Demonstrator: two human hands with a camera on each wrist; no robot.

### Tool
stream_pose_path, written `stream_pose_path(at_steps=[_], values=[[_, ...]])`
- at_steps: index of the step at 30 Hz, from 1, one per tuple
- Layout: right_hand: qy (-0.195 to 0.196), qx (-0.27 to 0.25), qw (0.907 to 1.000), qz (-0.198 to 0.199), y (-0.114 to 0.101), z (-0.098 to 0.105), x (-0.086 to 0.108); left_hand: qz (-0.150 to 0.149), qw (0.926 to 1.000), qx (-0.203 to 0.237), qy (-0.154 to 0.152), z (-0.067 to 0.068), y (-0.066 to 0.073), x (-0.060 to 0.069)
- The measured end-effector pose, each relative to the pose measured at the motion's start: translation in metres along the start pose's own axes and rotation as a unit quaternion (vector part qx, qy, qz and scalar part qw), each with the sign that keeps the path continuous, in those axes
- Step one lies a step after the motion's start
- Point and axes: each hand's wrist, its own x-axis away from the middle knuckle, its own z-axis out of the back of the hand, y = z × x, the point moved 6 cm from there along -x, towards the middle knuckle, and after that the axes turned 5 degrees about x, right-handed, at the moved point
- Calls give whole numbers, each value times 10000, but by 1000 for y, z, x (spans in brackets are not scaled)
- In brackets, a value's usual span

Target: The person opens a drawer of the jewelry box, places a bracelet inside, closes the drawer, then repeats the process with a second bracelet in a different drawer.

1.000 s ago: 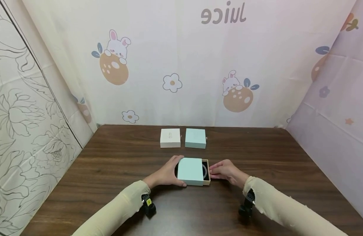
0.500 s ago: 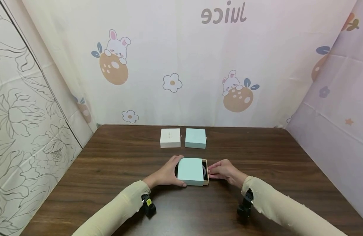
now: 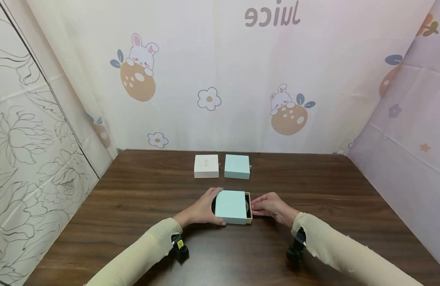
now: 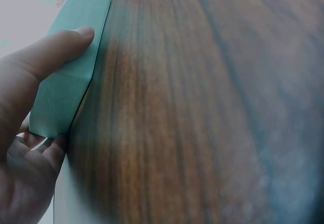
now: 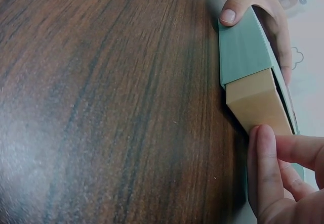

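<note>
In the head view a mint-green drawer-style gift box lies mid-table. Its cream inner drawer sticks out a little on the right. Dark lining and part of a pale ring-shaped item, perhaps a bangle, show in the gap. My left hand grips the sleeve from the left, thumb on the near side and fingers round the far side. My right hand touches the drawer's end face with its thumb and fingertips. Whether a pull tab sits between those fingertips is hidden.
Behind the box stand a white box and another mint-green box, side by side near the back of the brown wooden table. A printed curtain hangs behind the table.
The inner drawer has slid slightly left into the sleeve, with my right hand moving along with it. My left hand keeps its grip in place.
</note>
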Motion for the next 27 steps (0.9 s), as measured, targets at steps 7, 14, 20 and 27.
stream_pose_path(at_steps=[7,14,20,27], values=[[4,-11,10000,-63,0,-1,0,58,10000,4,-13,-1,-3,0],[14,-9,10000,-64,1,-1,-2,-34,10000,56,28,1,-1,0],[-31,-69,10000,-47,-1,-3,-2,15,10000,37,29,0,-3,0],[-37,-174,9998,-81,0,-6,-2,39,10000,25,5,0,-3,0]])
